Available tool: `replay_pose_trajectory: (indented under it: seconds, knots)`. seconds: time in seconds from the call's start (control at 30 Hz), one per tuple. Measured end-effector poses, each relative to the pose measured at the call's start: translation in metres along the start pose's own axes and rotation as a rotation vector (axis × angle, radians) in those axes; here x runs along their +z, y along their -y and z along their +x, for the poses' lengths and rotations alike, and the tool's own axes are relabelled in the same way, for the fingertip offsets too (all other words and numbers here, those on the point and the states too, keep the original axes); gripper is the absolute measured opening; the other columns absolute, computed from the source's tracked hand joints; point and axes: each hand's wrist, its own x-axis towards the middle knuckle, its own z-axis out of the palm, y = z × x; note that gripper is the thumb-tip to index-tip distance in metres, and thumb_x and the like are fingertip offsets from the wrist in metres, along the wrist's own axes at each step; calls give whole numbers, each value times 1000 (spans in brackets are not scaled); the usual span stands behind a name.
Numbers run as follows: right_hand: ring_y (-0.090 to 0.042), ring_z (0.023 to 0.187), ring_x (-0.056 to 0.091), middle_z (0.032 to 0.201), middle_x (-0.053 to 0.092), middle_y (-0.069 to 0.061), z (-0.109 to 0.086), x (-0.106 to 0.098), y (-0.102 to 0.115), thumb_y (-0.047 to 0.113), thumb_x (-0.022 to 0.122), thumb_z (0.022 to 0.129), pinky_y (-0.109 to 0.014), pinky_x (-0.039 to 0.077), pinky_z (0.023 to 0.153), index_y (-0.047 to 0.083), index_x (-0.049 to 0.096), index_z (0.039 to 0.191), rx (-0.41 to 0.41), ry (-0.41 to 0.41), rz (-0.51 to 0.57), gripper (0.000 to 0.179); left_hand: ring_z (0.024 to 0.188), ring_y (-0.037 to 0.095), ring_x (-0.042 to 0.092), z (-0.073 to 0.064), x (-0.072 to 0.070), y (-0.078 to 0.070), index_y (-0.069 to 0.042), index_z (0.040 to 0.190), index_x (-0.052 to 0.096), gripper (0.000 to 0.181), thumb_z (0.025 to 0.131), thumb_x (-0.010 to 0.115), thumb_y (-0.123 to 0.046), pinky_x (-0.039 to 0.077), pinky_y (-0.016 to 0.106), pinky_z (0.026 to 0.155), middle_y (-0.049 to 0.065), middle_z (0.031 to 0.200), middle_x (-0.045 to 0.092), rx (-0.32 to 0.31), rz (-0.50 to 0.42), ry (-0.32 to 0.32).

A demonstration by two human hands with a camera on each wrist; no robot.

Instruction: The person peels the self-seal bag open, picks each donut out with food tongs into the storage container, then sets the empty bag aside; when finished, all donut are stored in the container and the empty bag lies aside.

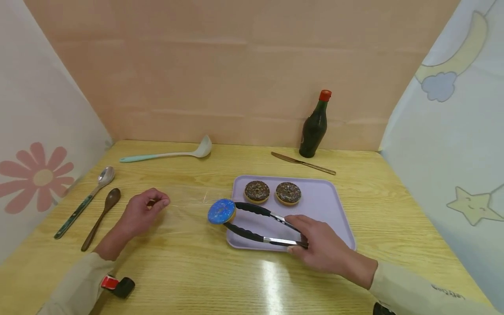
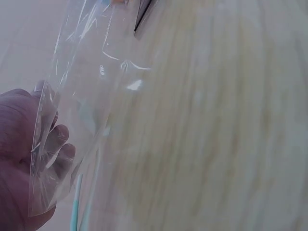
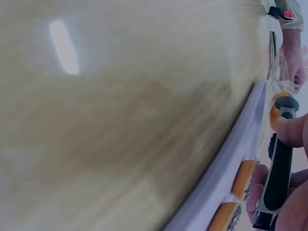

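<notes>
A clear plastic bag (image 1: 185, 214) is pinched at its edge by my left hand (image 1: 141, 212). The left wrist view shows the fingers behind the see-through film (image 2: 96, 77). My right hand (image 1: 323, 245) grips black and silver tongs (image 1: 253, 208) over a lilac tray (image 1: 323, 205). At the tongs' black tips is a blue-glazed donut (image 1: 221, 211), held beyond the tray's left edge and overlapping the bag's right end in the head view. Two donuts with dark sprinkled icing, one on the left (image 1: 257, 192) and one on the right (image 1: 288, 193), lie on the tray.
At the back left lies a ladle (image 1: 202, 148). A metal spoon (image 1: 105, 176) and a wooden spoon (image 1: 112, 199) lie left of my left hand. Behind the tray are a knife (image 1: 303, 163) and an upright dark bottle (image 1: 313, 131).
</notes>
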Motion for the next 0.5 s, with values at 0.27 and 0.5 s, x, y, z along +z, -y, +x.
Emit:
replay_pose_trajectory:
  seconds: [0.27,0.5]
  knots:
    - [3,63,43,102,58,3,-32,-9,-8,11,82,70,-20,38,56,5,58,123,20,-148,42,58,74,4,53,0,-4,4,-2,88,65,3,91,63,-2,39,13,68,3,82,63,-35,29,-33]
    - [1,61,42,79,46,13,-56,-32,-18,7,82,70,-19,37,52,5,57,122,103,-227,16,58,73,2,51,-1,-12,12,0,89,65,4,91,63,-2,39,13,65,6,82,63,-32,43,-52]
